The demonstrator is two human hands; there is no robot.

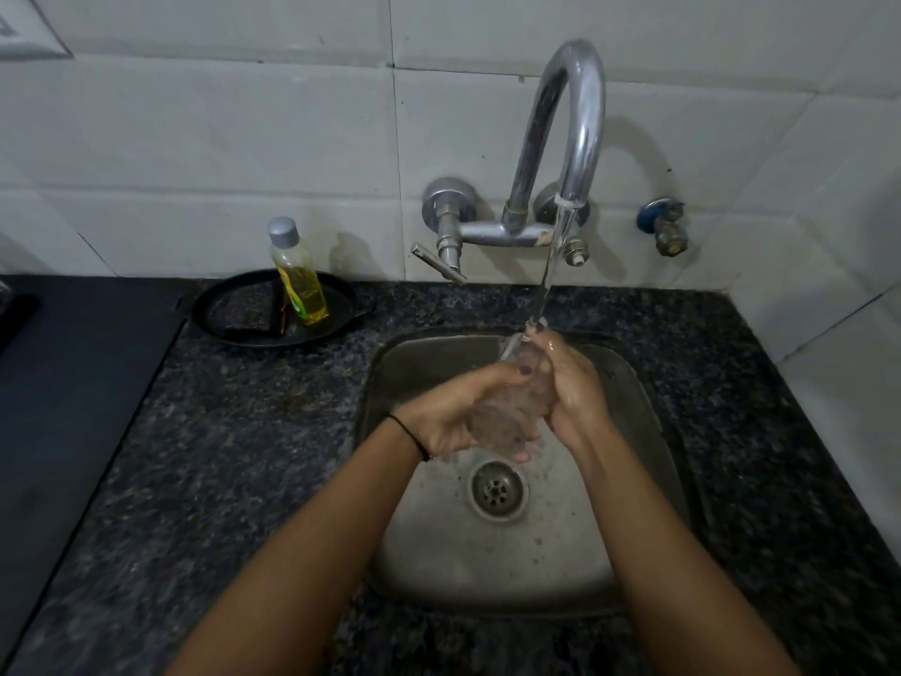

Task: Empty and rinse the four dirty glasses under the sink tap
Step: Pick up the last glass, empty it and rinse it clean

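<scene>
One clear glass (512,407) is held over the sink (629,383), tilted, with its rim raised toward the back wall and its base lowered toward the drain (497,489). The rim is positioned directly under the stream of water (548,275) that falls from the tap (575,129). Water is seen running over and through the glass and splashing off its lower end.

The glass is gripped from both sides. The left hand (453,417) is wrapped around the lower part, with the fingers curled against the wall of the glass and the thumb laid across the front. The right hand (570,383) is closed on the upper part, with its fingertips placed at the rim beside the stream. Both grips are judged firm, though the fingers behind the glass are blurred by the water.

No coloured liquid or residue can be made out inside the glass, so emptying of this glass is judged complete and rinsing is judged to be the step in hand.

No other glasses are visible on the counter (219,456) or in the sink. It therefore cannot be determined which of the four glasses this is, nor how many remain.

At the back left of the counter, a bottle (297,273) of yellow liquid stands in a black pan (214,309), well apart from the work.
</scene>
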